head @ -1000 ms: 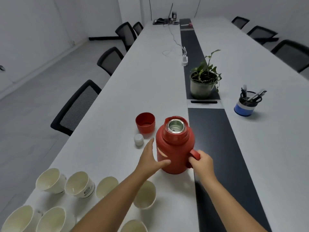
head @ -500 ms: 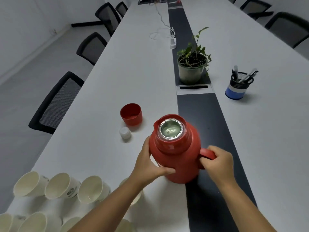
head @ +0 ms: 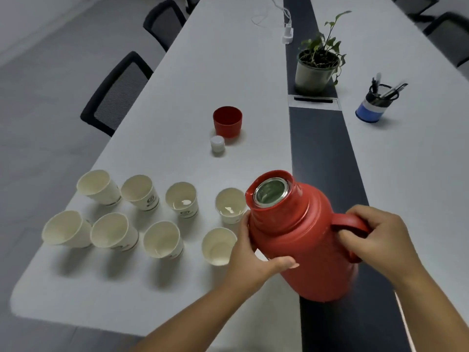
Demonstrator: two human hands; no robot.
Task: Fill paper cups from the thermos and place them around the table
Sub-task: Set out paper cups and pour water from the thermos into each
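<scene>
A red thermos (head: 302,237) is gripped by both hands: its handle is wrapped by the curled fingers of the right hand (head: 378,240), and its body is clasped by the left hand (head: 253,252), thumb across the front. The thermos is tilted left, uncapped, its steel-rimmed mouth open above eight white paper cups (head: 162,219) set in two rows on the white table (head: 177,97). Liquid is seen in two cups. A red cap (head: 227,121) and white stopper (head: 217,143) lie beyond.
</scene>
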